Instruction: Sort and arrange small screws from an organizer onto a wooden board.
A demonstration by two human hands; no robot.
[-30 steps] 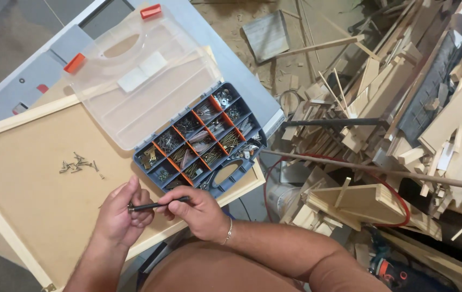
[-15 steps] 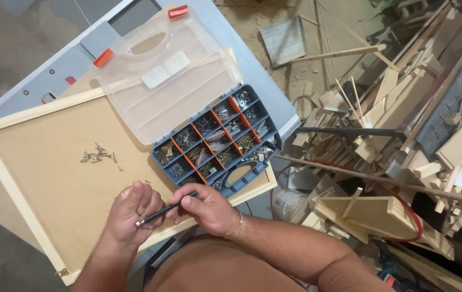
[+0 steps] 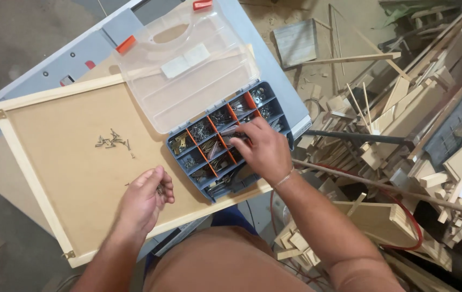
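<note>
Hands two: right hand [image 3: 260, 148] fingers dipped in organizer box [image 3: 225, 140]; left hand [image 3: 143, 200] curled, contents unclear.

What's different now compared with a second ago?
The hands split: the right hand let go of the dark tool and reached into the organizer box; the left hand stayed over the board. Box, lid and loose screws unchanged.
</note>
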